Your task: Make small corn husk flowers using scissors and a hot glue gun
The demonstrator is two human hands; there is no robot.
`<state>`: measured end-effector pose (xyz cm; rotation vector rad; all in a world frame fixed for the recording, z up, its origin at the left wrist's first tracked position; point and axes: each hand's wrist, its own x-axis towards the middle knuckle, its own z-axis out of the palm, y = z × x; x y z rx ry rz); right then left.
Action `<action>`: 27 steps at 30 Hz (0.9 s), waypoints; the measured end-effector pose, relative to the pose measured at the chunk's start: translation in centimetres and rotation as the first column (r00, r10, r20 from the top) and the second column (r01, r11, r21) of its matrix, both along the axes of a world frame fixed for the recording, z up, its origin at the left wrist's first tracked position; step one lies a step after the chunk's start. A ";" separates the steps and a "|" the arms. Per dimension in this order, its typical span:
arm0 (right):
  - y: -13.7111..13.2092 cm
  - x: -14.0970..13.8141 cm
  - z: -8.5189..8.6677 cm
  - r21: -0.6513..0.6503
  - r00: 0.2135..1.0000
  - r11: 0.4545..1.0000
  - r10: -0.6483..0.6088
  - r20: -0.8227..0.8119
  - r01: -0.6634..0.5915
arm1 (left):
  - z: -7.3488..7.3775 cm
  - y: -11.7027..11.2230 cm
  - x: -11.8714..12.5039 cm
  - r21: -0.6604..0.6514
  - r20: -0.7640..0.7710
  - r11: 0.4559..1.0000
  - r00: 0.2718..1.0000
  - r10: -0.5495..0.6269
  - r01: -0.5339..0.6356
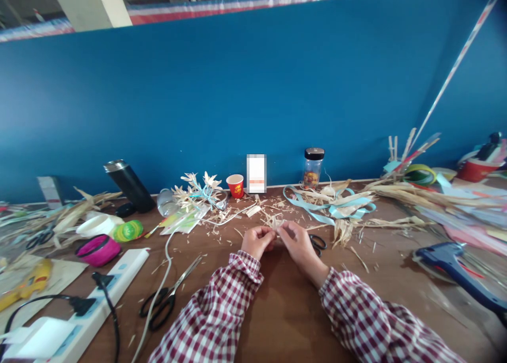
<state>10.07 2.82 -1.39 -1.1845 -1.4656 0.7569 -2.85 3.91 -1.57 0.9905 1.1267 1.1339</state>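
Observation:
My left hand [257, 240] and my right hand [298, 247] meet over the middle of the brown table. Between their pinched fingertips is a small pale piece of corn husk [277, 223], partly hidden by the fingers. Black-handled scissors [318, 242] lie just beside my right hand, partly covered by it. Another pair of scissors [168, 297] rests with its blades apart, left of my left forearm. Husk scraps [253, 210] are scattered beyond both hands. Farther left stands a bunch of pale husk flowers [202, 191] with light blue stems.
A blue partition [253, 99] closes off the back. Along it stand a red paper cup [235, 186], a glass jar [314, 168] and a tilted black flask [130, 186]. A power strip [99, 299] lies left, a blue glue gun [459, 273] right. Light blue ribbon [317, 215] tangles with husks.

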 end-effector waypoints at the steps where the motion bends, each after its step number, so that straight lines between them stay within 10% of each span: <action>1: 0.0 0.0 0.0 -0.002 1.000 1.000 0.003 0.002 -0.003 | 0.0 0.0 0.0 -0.004 0.002 1.000 1.000 0.002 -0.002; 27: 0.0 0.0 0.0 0.013 1.000 1.000 0.006 0.011 -0.006 | 0.4 -0.1 0.1 -0.045 -0.033 0.999 0.999 0.014 -0.015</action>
